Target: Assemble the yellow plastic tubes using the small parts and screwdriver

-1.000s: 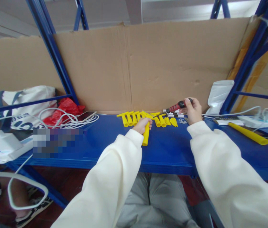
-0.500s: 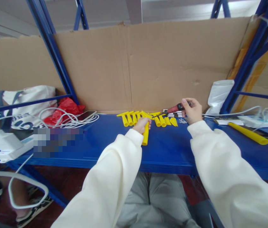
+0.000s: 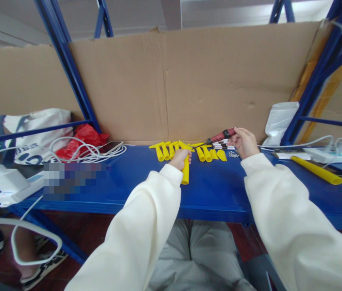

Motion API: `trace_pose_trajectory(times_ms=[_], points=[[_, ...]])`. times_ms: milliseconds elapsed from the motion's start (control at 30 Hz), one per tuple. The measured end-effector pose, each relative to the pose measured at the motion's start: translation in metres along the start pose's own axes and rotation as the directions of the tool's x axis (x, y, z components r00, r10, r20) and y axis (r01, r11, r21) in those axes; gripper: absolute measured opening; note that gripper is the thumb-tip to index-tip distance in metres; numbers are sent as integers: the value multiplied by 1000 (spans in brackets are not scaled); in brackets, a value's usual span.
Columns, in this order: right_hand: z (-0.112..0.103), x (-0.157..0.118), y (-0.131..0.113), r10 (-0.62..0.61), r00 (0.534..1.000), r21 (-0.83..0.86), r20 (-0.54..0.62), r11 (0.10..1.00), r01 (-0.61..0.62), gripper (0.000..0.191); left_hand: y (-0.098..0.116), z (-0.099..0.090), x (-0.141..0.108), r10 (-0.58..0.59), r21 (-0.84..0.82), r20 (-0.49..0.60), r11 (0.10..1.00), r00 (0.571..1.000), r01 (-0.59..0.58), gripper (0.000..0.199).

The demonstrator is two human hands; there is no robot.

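Note:
My left hand (image 3: 182, 158) is wrapped round a yellow piece with a tube-like lower part (image 3: 185, 174), which points toward the table's front edge. My right hand (image 3: 244, 142) grips the end of a red and black screwdriver (image 3: 222, 136) with its fingertips. The screwdriver's thin shaft points left, its tip near the top of the held yellow piece; whether they touch I cannot tell. Several similar yellow pieces (image 3: 160, 153) lie in a row left of my left hand, and others (image 3: 207, 155) lie to its right. White strips and a small pile of tiny parts (image 3: 233, 154) are near my right hand.
The blue table (image 3: 146, 194) backs onto a cardboard wall (image 3: 207, 81). At left are a red bag (image 3: 82, 139), white cables (image 3: 114, 152) and a power strip (image 3: 22, 194). A long yellow tube (image 3: 318, 171) and another power strip (image 3: 325, 155) lie at right. A person's leg shows lower left.
The screwdriver has shifted slightly up and to the right, and its handle is turned differently. My right hand's fingers now sit at the handle's end. My left hand has barely moved.

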State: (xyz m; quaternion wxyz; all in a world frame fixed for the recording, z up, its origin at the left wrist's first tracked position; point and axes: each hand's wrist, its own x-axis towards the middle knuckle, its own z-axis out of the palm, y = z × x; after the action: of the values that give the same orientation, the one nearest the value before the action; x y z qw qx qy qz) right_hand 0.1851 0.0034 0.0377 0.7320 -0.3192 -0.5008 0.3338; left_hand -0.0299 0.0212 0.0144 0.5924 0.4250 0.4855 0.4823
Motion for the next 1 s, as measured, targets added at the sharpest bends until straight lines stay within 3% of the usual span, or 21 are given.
trace_pose_trajectory(times_ms=[233, 567, 733, 1000], points=[[-5, 2, 6, -10, 999, -39, -53, 999, 8, 48, -1, 0, 1, 3, -10, -17, 1000, 1000, -3, 23], [-3, 0, 2, 4, 999, -28, 33, 1000, -3, 43, 0, -1, 1, -2, 15, -14, 1000, 1000, 2, 24], [-6, 2, 6, -55, 997, -73, -59, 996, 50, 47, -1, -1, 1, 15, 25, -11, 1000, 1000, -15, 21], [-7, 5, 12, -37, 993, -65, -109, 997, 30, 50, -1, -1, 0, 28, 43, -6, 999, 1000, -28, 24]])
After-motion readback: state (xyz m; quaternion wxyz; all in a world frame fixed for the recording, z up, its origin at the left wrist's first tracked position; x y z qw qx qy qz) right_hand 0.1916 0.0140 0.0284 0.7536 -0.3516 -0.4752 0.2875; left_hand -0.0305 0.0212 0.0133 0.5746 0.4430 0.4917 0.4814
